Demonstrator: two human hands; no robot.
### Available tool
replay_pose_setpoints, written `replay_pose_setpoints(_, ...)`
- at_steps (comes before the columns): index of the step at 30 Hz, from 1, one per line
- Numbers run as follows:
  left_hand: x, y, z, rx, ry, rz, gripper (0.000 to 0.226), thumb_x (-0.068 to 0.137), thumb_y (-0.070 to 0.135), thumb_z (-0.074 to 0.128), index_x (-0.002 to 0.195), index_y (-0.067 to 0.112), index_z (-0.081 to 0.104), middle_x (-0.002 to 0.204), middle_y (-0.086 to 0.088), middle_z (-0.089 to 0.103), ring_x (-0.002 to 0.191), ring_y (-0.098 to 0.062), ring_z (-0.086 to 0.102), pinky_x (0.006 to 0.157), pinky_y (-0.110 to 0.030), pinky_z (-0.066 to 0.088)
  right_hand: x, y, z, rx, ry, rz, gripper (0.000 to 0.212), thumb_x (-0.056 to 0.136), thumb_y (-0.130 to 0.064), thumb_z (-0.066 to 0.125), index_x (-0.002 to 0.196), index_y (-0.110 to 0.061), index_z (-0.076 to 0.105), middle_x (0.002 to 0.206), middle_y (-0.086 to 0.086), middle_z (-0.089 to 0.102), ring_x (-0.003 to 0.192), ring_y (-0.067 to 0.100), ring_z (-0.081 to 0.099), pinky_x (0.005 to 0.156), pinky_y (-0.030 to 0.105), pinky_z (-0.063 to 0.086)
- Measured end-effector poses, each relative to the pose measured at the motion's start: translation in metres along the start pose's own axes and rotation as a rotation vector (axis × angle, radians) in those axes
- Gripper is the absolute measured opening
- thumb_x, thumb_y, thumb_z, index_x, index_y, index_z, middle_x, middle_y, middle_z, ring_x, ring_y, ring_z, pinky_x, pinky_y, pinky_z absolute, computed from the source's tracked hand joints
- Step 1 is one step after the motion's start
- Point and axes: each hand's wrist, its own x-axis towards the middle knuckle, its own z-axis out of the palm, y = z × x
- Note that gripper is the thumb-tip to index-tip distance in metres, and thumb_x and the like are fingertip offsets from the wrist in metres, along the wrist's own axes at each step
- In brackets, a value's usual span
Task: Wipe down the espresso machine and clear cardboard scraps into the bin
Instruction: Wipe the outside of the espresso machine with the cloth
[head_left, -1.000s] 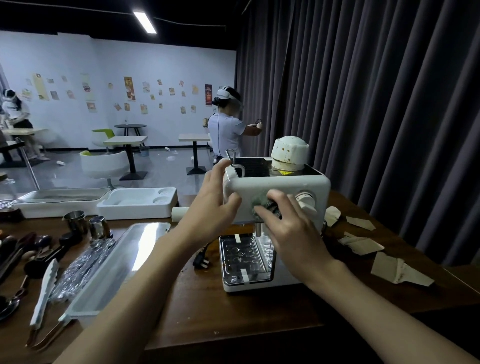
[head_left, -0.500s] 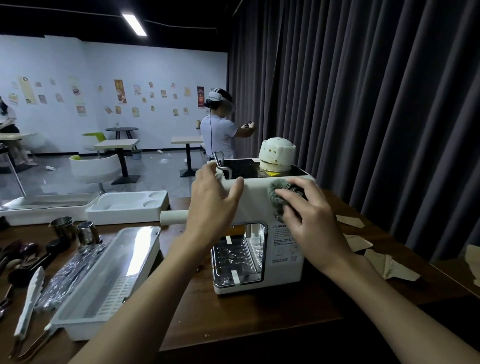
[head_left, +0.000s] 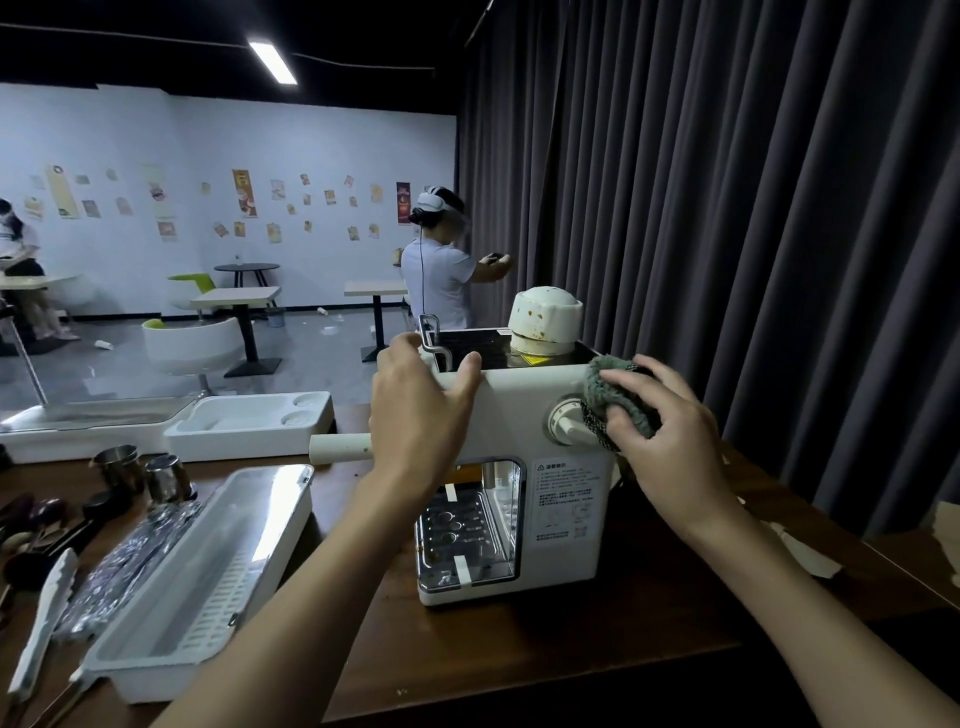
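Observation:
A white espresso machine (head_left: 519, 415) stands on the dark wooden table (head_left: 571, 639), with a stained white cap (head_left: 545, 319) on its top. My left hand (head_left: 421, 415) grips the machine's upper left corner, thumb over the front edge. My right hand (head_left: 670, 436) holds a grey-green cloth (head_left: 615, 397) against the machine's upper right corner, beside the round knob (head_left: 566, 421). A few cardboard scraps (head_left: 802, 553) lie on the table to the right, mostly hidden behind my right arm.
A white plastic tray with a metal lid (head_left: 208, 577) lies left of the machine. Metal cups (head_left: 143, 470), tongs (head_left: 41, 623) and utensils fill the far left. White foam trays (head_left: 249, 423) sit behind. A dark curtain (head_left: 753, 234) hangs right; another person (head_left: 441, 265) stands beyond.
My right hand has carried the cloth from the machine's front panel up to its upper right corner by the knob. The machine now faces a different way under my left hand.

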Motion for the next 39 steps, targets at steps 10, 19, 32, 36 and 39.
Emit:
replay_pose_setpoints(10,0.003,0.01,-0.005,-0.121,0.086,-0.086,0.043,0.086,0.033,0.07,0.121,0.008,0.064,0.113,-0.009,0.071,0.098,-0.023,0.064,0.081,-0.028,0.044,-0.003,-0.007,0.001,0.105,-0.073,0.064,0.044,0.084,-0.023,0.074,0.125,-0.029,0.062,0.112,-0.003,0.06,0.102,0.009,0.059,0.091,0.027,0.051)
replay_pose_setpoints(19,0.021,-0.003,-0.015,-0.228,-0.03,-0.034,0.048,0.076,0.035,0.066,0.116,0.009,0.07,0.106,-0.008,0.073,0.096,-0.017,0.069,0.089,-0.046,0.059,-0.018,-0.022,-0.001,-0.006,-0.022,-0.049,0.042,0.088,-0.009,0.066,0.127,-0.022,0.063,0.113,0.003,0.062,0.103,0.014,0.059,0.088,0.026,0.052)
replay_pose_setpoints(32,-0.012,-0.002,-0.001,0.118,0.012,0.078,0.055,0.09,0.047,0.063,0.137,0.023,0.048,0.139,-0.011,0.033,0.132,-0.03,0.029,0.108,-0.055,0.035,0.018,0.008,-0.004,0.233,0.033,0.178,0.049,0.083,-0.009,0.073,0.128,-0.011,0.056,0.106,0.0,0.065,0.098,0.011,0.063,0.08,0.013,0.052)
replay_pose_setpoints(36,-0.046,0.027,0.01,-0.005,-0.11,0.126,0.055,0.086,0.053,0.065,0.135,0.032,0.047,0.142,-0.006,0.027,0.135,-0.019,0.018,0.104,-0.034,0.027,0.037,0.026,0.0,0.264,0.02,0.209,0.053,0.08,-0.013,0.077,0.129,-0.009,0.058,0.119,0.005,0.061,0.109,0.014,0.06,0.087,0.013,0.046)
replay_pose_setpoints(39,-0.061,0.041,0.024,-0.014,-0.184,0.131,0.065,0.084,0.06,0.064,0.141,0.04,0.04,0.155,-0.001,0.01,0.145,-0.021,0.0,0.105,-0.044,0.031,0.048,0.032,0.001,0.432,-0.078,0.235,0.059,0.08,-0.006,0.077,0.134,-0.008,0.054,0.124,0.007,0.063,0.112,0.014,0.061,0.091,0.017,0.05)
